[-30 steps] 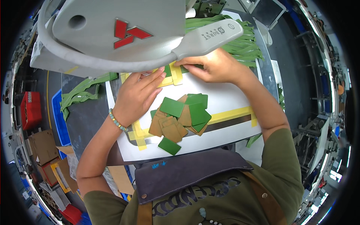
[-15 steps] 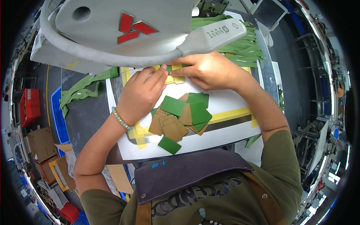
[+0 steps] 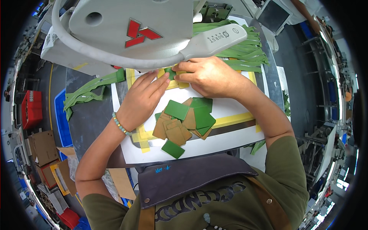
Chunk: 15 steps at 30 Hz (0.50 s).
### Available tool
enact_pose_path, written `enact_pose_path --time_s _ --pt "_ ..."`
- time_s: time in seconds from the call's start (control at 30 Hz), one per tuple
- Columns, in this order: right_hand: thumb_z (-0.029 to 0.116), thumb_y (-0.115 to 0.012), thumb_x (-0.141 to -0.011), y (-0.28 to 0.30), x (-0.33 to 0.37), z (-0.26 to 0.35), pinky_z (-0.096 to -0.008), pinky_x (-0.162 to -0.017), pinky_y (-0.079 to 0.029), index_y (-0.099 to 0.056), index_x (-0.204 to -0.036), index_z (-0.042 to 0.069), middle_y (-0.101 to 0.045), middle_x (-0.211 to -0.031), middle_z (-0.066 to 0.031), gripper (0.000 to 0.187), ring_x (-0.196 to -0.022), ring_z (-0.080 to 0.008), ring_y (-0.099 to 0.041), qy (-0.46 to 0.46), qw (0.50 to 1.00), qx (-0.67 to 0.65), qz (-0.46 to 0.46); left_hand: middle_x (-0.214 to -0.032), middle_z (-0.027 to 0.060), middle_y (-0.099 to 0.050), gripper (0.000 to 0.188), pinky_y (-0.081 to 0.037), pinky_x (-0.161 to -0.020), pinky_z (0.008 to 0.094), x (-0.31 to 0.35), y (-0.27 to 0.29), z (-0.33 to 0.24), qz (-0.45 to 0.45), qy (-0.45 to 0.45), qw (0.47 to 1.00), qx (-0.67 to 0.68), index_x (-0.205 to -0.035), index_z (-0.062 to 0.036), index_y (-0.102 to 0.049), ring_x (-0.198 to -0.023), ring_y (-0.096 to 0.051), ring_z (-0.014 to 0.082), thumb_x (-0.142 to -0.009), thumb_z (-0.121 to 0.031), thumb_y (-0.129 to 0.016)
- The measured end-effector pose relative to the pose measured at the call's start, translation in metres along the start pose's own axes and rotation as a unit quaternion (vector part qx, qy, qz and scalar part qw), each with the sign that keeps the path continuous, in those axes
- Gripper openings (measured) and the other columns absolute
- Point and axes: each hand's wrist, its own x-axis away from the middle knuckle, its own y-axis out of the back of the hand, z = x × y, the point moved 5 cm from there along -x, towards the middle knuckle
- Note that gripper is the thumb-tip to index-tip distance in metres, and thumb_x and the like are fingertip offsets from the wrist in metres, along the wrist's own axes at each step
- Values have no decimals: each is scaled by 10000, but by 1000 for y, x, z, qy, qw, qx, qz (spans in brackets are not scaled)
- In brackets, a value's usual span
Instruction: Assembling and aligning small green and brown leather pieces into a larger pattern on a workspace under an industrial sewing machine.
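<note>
A small green rectangular piece [image 3: 170, 73] lies under the machine head, within a yellow frame [image 3: 171, 83] on the white work surface. My left hand [image 3: 143, 96], a beaded bracelet at its wrist, lies flat with fingers stretched, fingertips at the piece's left edge. From the other side my right hand [image 3: 211, 76] reaches in, fingers bent and pressed together at the piece's right edge. Its thumb is partly hidden. Nearer to me is a loose pile of flat pieces, some with a green face [image 3: 177, 110] up, others with a brown face [image 3: 175, 132] up.
The grey machine head [image 3: 161, 23] overhangs my hands, with a pale cable and handle-shaped unit [image 3: 214, 40] in front. Green strips [image 3: 245, 50] lie at the back right, and more green strips [image 3: 86, 92] at the left. A blue bin [image 3: 60, 115] stands beside the table.
My right fingers have drawn back slightly and bent more, so more of the green piece shows between my hands. The left hand stays nearly in place.
</note>
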Motion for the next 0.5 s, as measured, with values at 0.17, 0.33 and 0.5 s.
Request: enact_pose_path --time_s 0.17,0.33,0.5 --pt "69 -754 -794 5 -2 -1 -387 -778 -627 -767 -1079 86 -726 -1241 -21 286 -1049 -236 -716 -2 1000 1 10 -1412 109 -689 404 -501 -1131 479 -4 4 -1 12 -34 999 -26 -1323 -7 -684 -1282 -648 359 -922 -48 -669" --pt "53 -745 -824 6 -1 -4 -410 -801 -625 -782 -1137 101 -729 -1237 -30 318 -1048 -259 -730 -7 1000 -15 12 -1396 117 -697 430 -504 -1121 475 -10 7 -6 30 -21 999 -39 -1325 -15 -683 -1275 -652 365 -899 -43 -640" --pt "70 -711 -838 17 2 -6 -429 -945 -581 -790 -1123 79 -711 -1208 -51 296 -1113 -272 -676 -43 997 -48 32 -1387 118 -703 424 -509 -1105 467 -21 10 -8 51 -16 997 -60 -1308 -15 -685 -1263 -658 366 -887 -29 -636"
